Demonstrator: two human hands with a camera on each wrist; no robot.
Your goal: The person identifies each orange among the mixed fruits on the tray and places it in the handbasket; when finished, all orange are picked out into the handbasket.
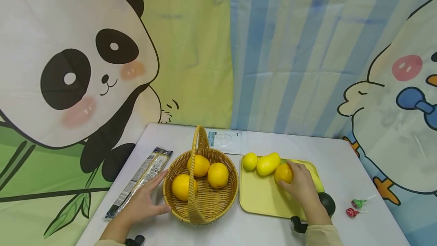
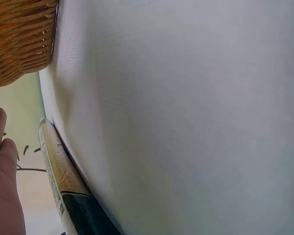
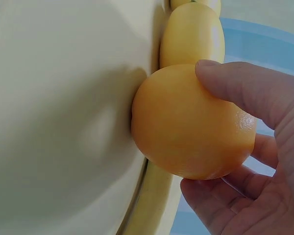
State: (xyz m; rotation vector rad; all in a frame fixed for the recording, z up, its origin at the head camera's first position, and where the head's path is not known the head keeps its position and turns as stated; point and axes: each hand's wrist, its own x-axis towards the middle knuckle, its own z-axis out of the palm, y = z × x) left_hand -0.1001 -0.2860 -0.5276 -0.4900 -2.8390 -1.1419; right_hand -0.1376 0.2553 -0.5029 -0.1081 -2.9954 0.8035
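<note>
My right hand [image 1: 302, 183] holds an orange [image 1: 284, 173] between thumb and fingers at the far side of a yellow tray [image 1: 263, 200]. In the right wrist view, the thumb lies over the orange [image 3: 191, 122] and the fingertips are under it. Beside it on the tray are a yellow mango [image 1: 268, 164] and a yellow-green lemon-like fruit [image 1: 250, 161]. At the left side of a wicker basket [image 1: 218, 210] is my left hand [image 1: 145, 204], thumb and fingers spread along its wall. Three oranges [image 1: 217, 175] lie inside the basket, one partly behind its handle.
A long flat packet [image 1: 140, 181] lies left of the basket, and a pale packet [image 1: 225, 141] lies behind it. Next to my right wrist is a dark green round thing [image 1: 327, 203], partly hidden. Two lollipops, green [image 1: 357, 203] and red [image 1: 351, 212], lie at the right.
</note>
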